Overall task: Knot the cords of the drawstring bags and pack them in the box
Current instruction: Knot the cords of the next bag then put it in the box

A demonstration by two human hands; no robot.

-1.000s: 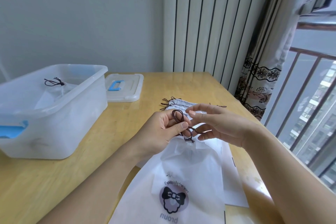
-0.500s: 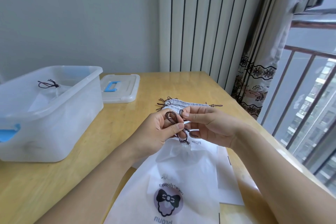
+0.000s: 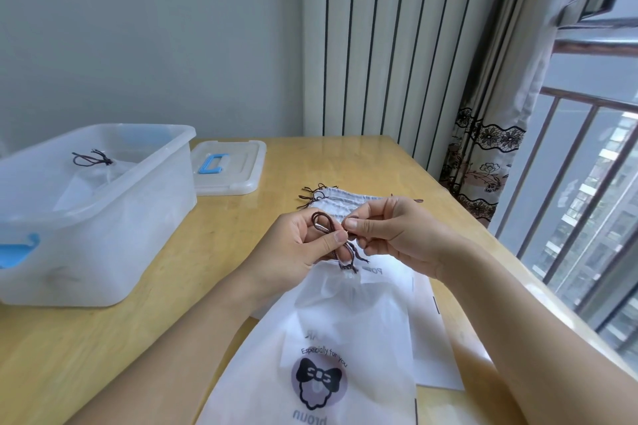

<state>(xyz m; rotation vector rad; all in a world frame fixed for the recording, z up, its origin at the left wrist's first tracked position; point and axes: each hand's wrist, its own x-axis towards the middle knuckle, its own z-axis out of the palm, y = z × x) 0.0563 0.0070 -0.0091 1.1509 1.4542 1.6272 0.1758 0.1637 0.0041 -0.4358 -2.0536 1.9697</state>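
A white drawstring bag with a black bow print lies in front of me, its neck gathered. Its dark brown cord forms a loop above the neck. My left hand pinches the loop between thumb and fingers. My right hand pinches the cord's end right beside it. More white bags with loose cords lie flat just behind my hands. The clear plastic box stands at the left with one knotted bag inside.
The box's lid with a blue handle lies flat behind the box. The wooden table ends at the right near a curtain and a window railing. A striped panel stands behind the table.
My right hand has shifted its grip on the cord's end, now close beside the loop that my left hand holds. The view has tilted a little.
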